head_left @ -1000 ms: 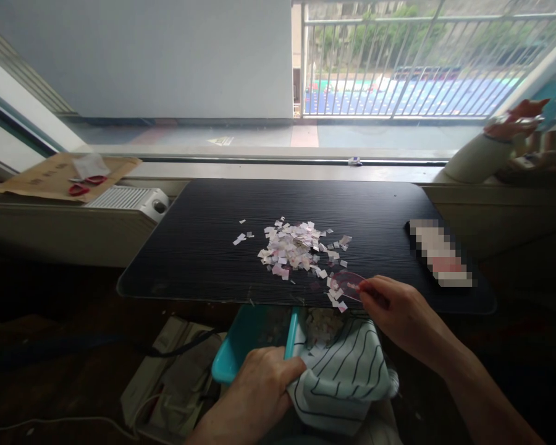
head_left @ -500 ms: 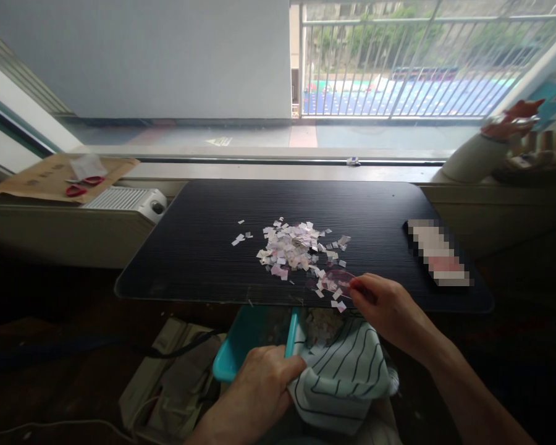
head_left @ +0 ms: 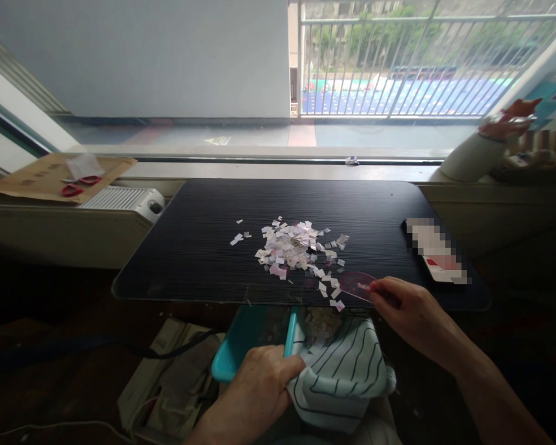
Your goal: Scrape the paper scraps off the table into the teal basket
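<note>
Right hand (head_left: 408,312): fingers clamped on pink translucent disc (head_left: 354,284), flat on desk (head_left: 204,235) near front edge, at fringe of paper scraps (head_left: 291,247) heaped at desk centre. Left hand (head_left: 259,383): fingers closed around teal tray (head_left: 234,346) and striped cloth (head_left: 347,371), below desk edge.

Black table (head_left: 204,210), paper scraps (head_left: 290,247) heaped mid-table; pink disc (head_left: 354,284) near front edge; blurred object (head_left: 435,250) right

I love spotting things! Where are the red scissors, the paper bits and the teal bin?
red scissors (head_left: 75,187), head view, on the handles.
paper bits (head_left: 290,250), head view, middle of the pile.
teal bin (head_left: 231,355), head view, its near wall.
</note>
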{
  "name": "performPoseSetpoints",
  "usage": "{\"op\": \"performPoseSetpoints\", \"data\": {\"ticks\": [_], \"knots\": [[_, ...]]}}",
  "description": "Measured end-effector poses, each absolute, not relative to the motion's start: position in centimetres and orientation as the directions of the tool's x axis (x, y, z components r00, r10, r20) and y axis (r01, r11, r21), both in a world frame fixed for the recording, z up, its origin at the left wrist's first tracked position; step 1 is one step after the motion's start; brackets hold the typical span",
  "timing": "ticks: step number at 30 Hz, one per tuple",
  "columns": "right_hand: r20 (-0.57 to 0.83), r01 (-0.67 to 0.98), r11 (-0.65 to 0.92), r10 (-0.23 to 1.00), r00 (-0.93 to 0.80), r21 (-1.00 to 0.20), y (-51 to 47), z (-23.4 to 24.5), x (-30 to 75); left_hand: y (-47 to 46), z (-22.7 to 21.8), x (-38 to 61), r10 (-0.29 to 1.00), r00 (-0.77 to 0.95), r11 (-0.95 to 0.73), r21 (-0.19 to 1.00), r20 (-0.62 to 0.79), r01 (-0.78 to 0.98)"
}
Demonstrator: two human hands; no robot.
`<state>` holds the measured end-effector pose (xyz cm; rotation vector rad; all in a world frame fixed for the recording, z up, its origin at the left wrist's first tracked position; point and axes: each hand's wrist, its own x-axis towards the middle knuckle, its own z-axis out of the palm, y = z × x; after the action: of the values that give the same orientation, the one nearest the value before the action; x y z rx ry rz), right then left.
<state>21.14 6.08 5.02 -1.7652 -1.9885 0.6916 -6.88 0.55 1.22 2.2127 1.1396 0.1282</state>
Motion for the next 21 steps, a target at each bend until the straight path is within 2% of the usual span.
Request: {"op": "performPoseSetpoints", "data": {"ticks": [4,9,14,21], "knots": [[-0.093,0.78,0.06,0.984,-0.15,-0.623,5.2,5.1,21.7,0.6,1.3,-6.7,0.756,0.624,-0.426,0.575,-0.199,0.699],[-0.03,0.744,0.098,0.987,-0.157,-0.661,5.5,5.0,21.1,0.5,1.5,-6.3,0.742,0.646,-0.438,0.601,-0.178,0.669],[-0.109,0.757,0.102,0.969,-0.223,-0.645,4.9,5.8,21.0,0.1,1.2,-6.3,0.748,0.646,-0.449,0.598,-0.155,0.663],[0.047,0.747,0.122,0.992,-0.121,-0.654,6.6,4.2,21.1,0.3,1.8,-6.0,0.733,0.657,-0.45,0.6,-0.174,0.661]]}}
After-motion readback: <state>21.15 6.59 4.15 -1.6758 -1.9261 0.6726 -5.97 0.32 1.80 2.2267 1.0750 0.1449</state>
